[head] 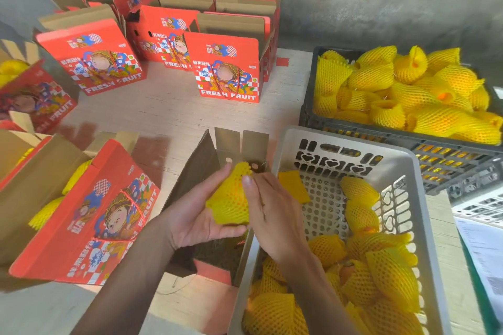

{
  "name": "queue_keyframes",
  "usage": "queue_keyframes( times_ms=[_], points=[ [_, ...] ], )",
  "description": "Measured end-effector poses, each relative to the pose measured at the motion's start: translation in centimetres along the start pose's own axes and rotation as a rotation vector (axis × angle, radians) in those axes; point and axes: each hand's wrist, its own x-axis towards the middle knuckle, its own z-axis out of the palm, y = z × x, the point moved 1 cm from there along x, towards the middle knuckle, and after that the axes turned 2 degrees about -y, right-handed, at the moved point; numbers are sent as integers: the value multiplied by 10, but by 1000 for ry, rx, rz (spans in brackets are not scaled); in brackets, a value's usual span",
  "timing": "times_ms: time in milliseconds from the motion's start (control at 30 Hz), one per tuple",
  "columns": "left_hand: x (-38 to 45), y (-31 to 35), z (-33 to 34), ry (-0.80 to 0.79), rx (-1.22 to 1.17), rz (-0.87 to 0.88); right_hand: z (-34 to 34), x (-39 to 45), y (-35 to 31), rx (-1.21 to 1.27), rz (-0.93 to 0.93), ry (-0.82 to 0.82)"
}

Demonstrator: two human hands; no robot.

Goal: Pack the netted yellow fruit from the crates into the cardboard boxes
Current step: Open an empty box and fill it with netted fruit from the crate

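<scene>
Head view looks steeply down, close above hands point(231, 207).

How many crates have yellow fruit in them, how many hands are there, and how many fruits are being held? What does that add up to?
Crates with fruit: 2, the grey crate and the black crate
Hands: 2, the left hand and the right hand
Fruit held: 1, the netted fruit between both hands
Total: 5

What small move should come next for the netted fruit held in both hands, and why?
Probably lower the netted fruit into the open brown box just beneath it. The left hand cups it, the right hand grips its side, and it hangs over that box's opening, beside the grey crate.
</scene>
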Motion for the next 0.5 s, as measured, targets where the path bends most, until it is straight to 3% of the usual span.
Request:
queue_keyframes(
  times_ms=[100, 200, 333, 400, 500],
  points=[
    [3, 1, -7, 161, 241, 60, -2, 3, 16, 35, 38, -2],
    [10, 3, -18, 583, 917, 54, -11, 4, 59, 16, 289, 62],
    [44, -14, -35, 760, 1389, -130, -1, -10, 117, -174, 476, -381],
    [63, -22, -40, 763, 1484, -253, 14, -24, 133, -224, 577, -561],
    [83, -29, -46, 768, 1561, -378, 37, -43, 140, -234, 653, -697]
  ],
)
